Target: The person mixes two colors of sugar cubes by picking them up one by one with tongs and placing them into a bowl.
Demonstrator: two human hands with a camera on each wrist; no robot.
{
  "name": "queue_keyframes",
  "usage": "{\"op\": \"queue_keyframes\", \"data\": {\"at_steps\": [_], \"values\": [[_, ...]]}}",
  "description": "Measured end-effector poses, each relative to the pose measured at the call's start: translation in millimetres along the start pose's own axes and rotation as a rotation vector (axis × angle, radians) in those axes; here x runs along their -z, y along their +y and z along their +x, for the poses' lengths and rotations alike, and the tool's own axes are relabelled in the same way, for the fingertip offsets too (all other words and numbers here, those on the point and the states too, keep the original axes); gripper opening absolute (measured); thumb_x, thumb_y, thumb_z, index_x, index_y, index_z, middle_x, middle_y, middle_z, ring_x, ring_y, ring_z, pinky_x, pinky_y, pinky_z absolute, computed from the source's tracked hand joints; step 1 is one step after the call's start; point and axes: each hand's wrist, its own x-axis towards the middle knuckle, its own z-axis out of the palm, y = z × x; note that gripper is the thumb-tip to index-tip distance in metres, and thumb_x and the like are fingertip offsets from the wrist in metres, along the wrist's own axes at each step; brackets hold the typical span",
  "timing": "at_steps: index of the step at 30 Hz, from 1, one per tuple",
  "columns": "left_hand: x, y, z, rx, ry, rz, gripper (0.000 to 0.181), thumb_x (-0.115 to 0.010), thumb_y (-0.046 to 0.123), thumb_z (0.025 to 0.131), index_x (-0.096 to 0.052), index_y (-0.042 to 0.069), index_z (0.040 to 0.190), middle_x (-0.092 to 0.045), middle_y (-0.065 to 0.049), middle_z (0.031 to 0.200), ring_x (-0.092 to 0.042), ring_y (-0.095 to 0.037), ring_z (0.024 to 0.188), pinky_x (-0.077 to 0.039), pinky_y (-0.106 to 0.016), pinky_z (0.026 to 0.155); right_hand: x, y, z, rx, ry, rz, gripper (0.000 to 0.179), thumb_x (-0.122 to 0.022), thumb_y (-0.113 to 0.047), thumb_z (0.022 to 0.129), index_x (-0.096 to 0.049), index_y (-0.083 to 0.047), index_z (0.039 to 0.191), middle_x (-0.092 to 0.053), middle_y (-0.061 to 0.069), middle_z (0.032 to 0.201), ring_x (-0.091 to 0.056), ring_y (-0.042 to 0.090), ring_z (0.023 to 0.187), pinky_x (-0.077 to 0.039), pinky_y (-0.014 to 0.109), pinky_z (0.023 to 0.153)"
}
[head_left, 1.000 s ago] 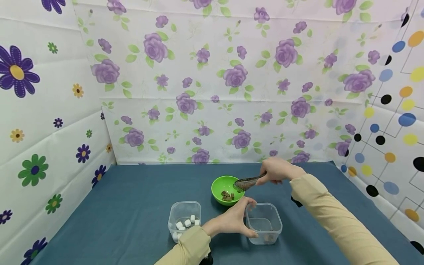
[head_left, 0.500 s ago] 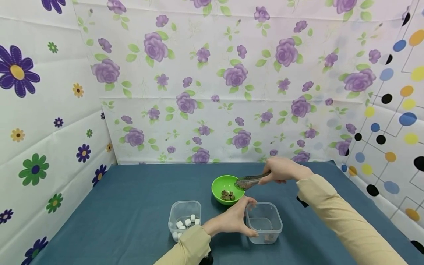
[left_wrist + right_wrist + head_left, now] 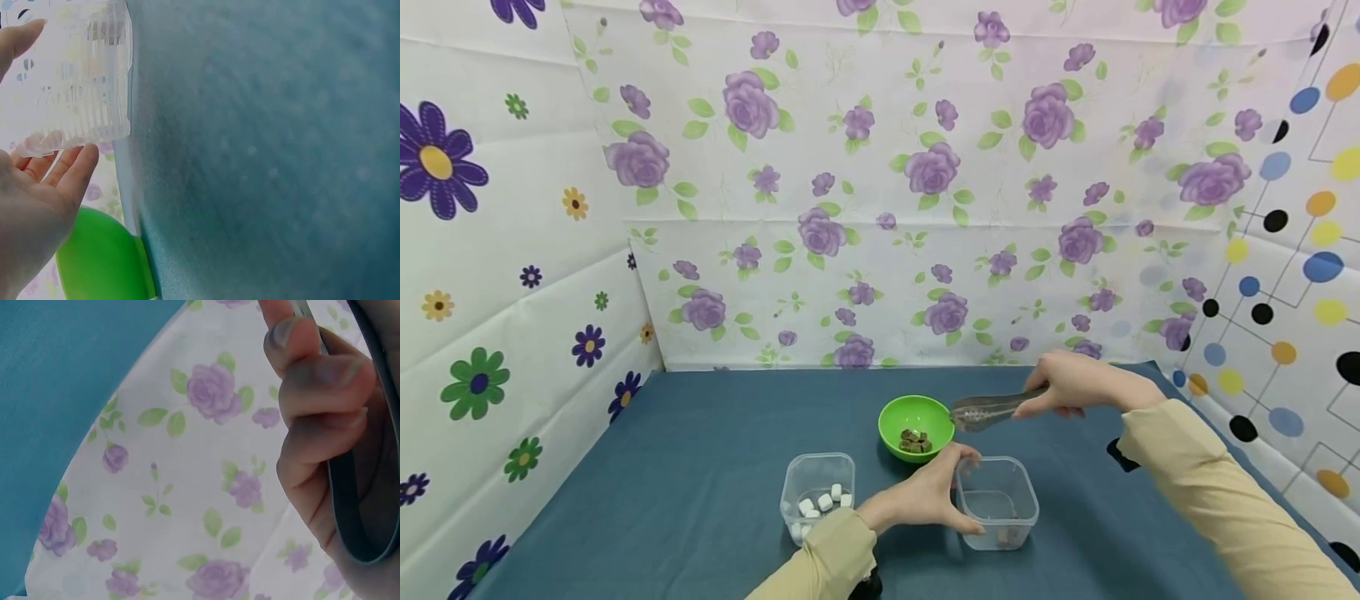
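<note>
My right hand (image 3: 1078,385) holds metal tongs (image 3: 988,410) with perforated heads. In the head view their tips are at the right rim of a green bowl (image 3: 887,425); I cannot tell whether they touch it. Several brown cubes (image 3: 914,442) lie in the bowl. The right wrist view shows curled fingers (image 3: 322,394) around the tongs' bent band (image 3: 350,512). With thumb and fingers on opposite sides, my left hand (image 3: 921,500) grips a clear plastic container (image 3: 1022,492). Something brownish shows faintly through its wall. The left wrist view shows fingertips (image 3: 81,165) against the container.
A second clear container (image 3: 820,465) with several white cubes (image 3: 825,503) stands left of my left forearm, partly hidden by the sleeve. Blue cloth (image 3: 730,450) covers the table. Patterned sheets (image 3: 850,275) rise at the back and both sides.
My right hand has moved right, drawing the tongs from over the bowl to its right rim. The left hand and its container stay in place.
</note>
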Motion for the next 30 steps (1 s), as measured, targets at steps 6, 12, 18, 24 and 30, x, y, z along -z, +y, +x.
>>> {"op": "queue_keyframes", "data": {"at_steps": [6, 12, 18, 24, 30], "values": [[-0.2, 1.7, -0.3, 0.007, -0.01, -0.052, 0.074, -0.073, 0.018, 0.078, -0.026, 0.007, 0.134, -0.033, -0.007, 0.129, -0.038, -0.024, 0.118, -0.039, -0.024, 0.089, 4, 3, -14.0, -0.039, -0.055, 0.057, 0.031, -0.063, -0.048, 0.08, -0.065, -0.024, 0.06, -0.045, -0.003, 0.04, -0.039, 0.007, 0.03, -0.048, 0.029, 0.047], [1.0, 1.2, -1.0, 0.001, -0.012, -0.057, 0.073, -0.073, 0.016, 0.078, -0.026, 0.008, 0.133, -0.033, -0.006, 0.129, -0.036, -0.023, 0.119, -0.039, -0.024, 0.089, 5, -1, -21.7, -0.08, -0.127, 0.135, 0.021, -0.067, -0.045, 0.078, -0.072, -0.025, 0.072, -0.049, 0.002, 0.041, -0.043, 0.017, 0.03, -0.05, 0.031, 0.047], [1.1, 0.5, -1.5, 0.045, -0.009, -0.043, 0.077, -0.074, 0.019, 0.077, -0.023, 0.01, 0.135, -0.028, -0.006, 0.133, -0.035, -0.019, 0.12, -0.039, -0.023, 0.089, 2, -7, -20.9, -0.059, -0.187, 0.161, 0.023, -0.067, -0.044, 0.078, -0.071, -0.024, 0.068, -0.048, 0.004, 0.04, -0.046, 0.036, 0.034, -0.051, 0.03, 0.052], [0.4, -1.1, -0.4, 0.023, -0.008, -0.046, 0.076, -0.074, 0.019, 0.078, -0.025, 0.009, 0.135, -0.028, -0.004, 0.133, -0.035, -0.017, 0.119, -0.039, -0.023, 0.088, -5, -14, -17.7, -0.132, -0.238, 0.088, 0.028, -0.069, -0.044, 0.076, -0.069, -0.021, 0.059, -0.048, 0.002, 0.04, -0.044, 0.022, 0.031, -0.049, 0.03, 0.048], [0.2, -1.4, 0.1, -0.01, -0.007, -0.036, 0.074, -0.074, 0.016, 0.077, -0.027, 0.006, 0.133, -0.032, -0.003, 0.129, -0.039, -0.015, 0.111, -0.041, -0.025, 0.086, -17, -23, -11.1, -0.204, -0.284, -0.019, 0.035, -0.073, -0.041, 0.072, -0.062, -0.016, 0.049, -0.049, 0.002, 0.04, -0.043, 0.014, 0.031, -0.048, 0.027, 0.045]]}}
